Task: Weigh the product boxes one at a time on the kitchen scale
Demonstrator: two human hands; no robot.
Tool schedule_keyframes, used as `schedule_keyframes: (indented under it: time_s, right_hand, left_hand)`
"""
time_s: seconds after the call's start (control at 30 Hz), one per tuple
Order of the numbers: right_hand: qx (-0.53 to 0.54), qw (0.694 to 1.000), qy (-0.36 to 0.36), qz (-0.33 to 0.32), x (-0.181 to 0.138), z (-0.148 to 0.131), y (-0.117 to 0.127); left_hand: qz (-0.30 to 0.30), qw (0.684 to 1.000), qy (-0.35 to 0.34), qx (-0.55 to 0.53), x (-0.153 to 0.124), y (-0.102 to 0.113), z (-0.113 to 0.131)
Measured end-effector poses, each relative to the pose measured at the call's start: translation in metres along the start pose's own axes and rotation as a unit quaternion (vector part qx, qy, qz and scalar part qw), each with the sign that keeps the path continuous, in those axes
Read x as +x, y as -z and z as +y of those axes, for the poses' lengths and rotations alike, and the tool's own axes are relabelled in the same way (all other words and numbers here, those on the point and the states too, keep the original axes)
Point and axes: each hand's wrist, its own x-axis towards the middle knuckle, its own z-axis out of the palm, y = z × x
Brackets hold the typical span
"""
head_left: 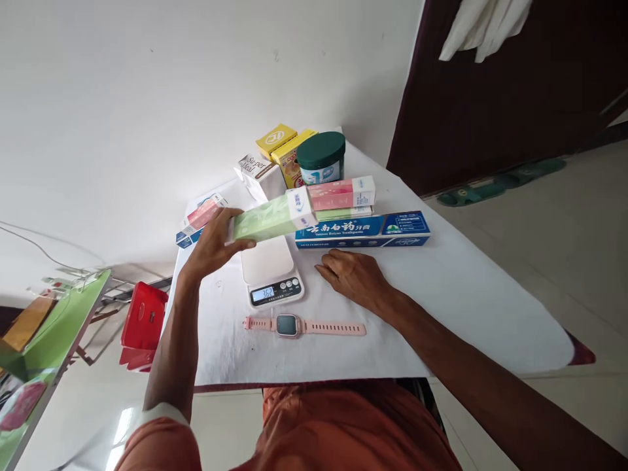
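My left hand [212, 243] grips one end of a long green toothpaste box [272, 217] and holds it just above the white kitchen scale [271, 269], whose display shows digits. My right hand [354, 275] lies flat on the white table cloth [441, 288] to the right of the scale, fingers stretched out, holding nothing. A pink smartwatch [294, 325] lies flat in front of the scale.
A long blue toothpaste box [363, 230] lies behind my right hand, with a pink box [342, 192] stacked above it. Yellow boxes [283, 147], a green-lidded jar [321, 157] and a white box [258, 170] stand at the back. A red stool [144, 320] stands left of the table.
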Motion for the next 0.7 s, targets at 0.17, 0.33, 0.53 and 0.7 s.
schedule_keyframes:
  time_s: [0.17, 0.33, 0.53, 0.7]
  right_hand:
    - [-0.008, 1.000, -0.004, -0.003, 0.000, 0.001, -0.001]
    - [-0.009, 1.000, -0.001, 0.005, -0.001, 0.002, -0.004]
    - [-0.003, 1.000, -0.004, 0.005, 0.000, 0.003, -0.004]
    - [-0.009, 1.000, -0.007, 0.000, 0.000, 0.003, -0.003]
  left_hand:
    - [-0.033, 0.998, 0.053, 0.006, -0.052, -0.014, -0.021]
    - [-0.064, 0.992, 0.104, -0.005, -0.064, -0.036, -0.026]
    - [-0.079, 0.991, 0.106, 0.020, -0.059, -0.045, -0.029]
    - [-0.104, 0.988, 0.108, 0.023, -0.061, -0.040, -0.029]
